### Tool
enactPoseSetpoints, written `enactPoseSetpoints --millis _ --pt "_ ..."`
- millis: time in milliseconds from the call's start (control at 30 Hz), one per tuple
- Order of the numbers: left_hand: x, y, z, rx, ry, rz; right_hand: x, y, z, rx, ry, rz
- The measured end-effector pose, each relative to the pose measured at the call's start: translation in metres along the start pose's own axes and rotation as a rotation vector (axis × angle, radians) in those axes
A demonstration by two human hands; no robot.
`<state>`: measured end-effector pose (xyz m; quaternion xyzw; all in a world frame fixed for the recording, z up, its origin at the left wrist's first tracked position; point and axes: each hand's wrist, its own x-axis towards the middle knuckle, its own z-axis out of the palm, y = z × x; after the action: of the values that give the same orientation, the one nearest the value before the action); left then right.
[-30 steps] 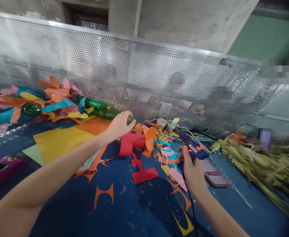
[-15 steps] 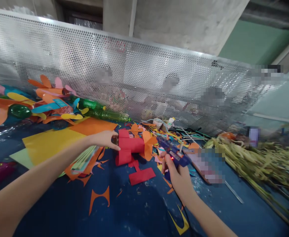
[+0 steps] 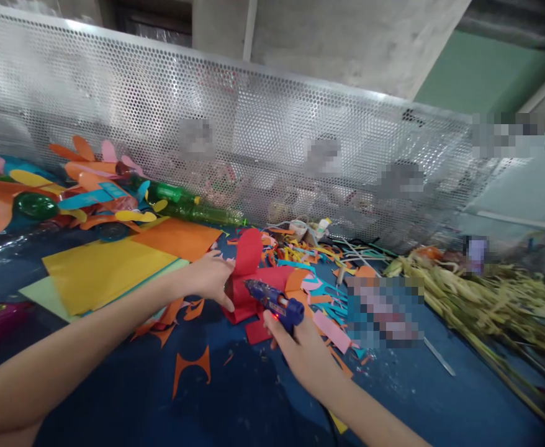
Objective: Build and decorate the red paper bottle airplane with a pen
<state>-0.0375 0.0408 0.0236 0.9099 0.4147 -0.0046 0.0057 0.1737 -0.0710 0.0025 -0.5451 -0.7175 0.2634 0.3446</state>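
My left hand (image 3: pixel 207 277) is closed around the near end of a toy plane (image 3: pixel 247 249) covered in red paper. One wide red paper strip stands raised on it, and orange paper (image 3: pixel 297 280) shows at its right end. In my right hand (image 3: pixel 307 354) is a blue hot glue gun (image 3: pixel 279 304) with a small red light lit. The nozzle points up and left, right over the plane's red body; whether it touches is unclear. Part of the plane's lower side and a red piece (image 3: pixel 257 331) are hidden behind the gun and hand.
Yellow sheets (image 3: pixel 109 273) and an orange sheet (image 3: pixel 177 238) lie at left. Finished-looking paper-and-bottle models (image 3: pixel 90 195) stand behind them. Paper scraps (image 3: pixel 328 292) cover the middle. Dried stalks (image 3: pixel 477 304) lie at right, and a perforated metal panel (image 3: pixel 263 105) borders the back.
The glue gun has moved left from beside the plane to over it. The plane has turned, and a red strip now stands up. My left hand has shifted slightly right.
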Motion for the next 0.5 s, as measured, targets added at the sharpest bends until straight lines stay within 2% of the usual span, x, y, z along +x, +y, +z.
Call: enactPoseSetpoints --millis 100,367,500 --pt "0.0 0.001 -0.002 -0.052 -0.05 -0.023 0.0 -0.004 -0.001 -0.027 0.01 0.017" --pt "0.003 -0.005 -0.001 -0.155 -0.049 0.009 0.008 -0.017 -0.002 -0.03 -0.029 -0.028" --pt "0.003 -0.004 -0.001 -0.137 -0.057 0.012 0.013 -0.015 -0.002 -0.02 -0.068 0.043"
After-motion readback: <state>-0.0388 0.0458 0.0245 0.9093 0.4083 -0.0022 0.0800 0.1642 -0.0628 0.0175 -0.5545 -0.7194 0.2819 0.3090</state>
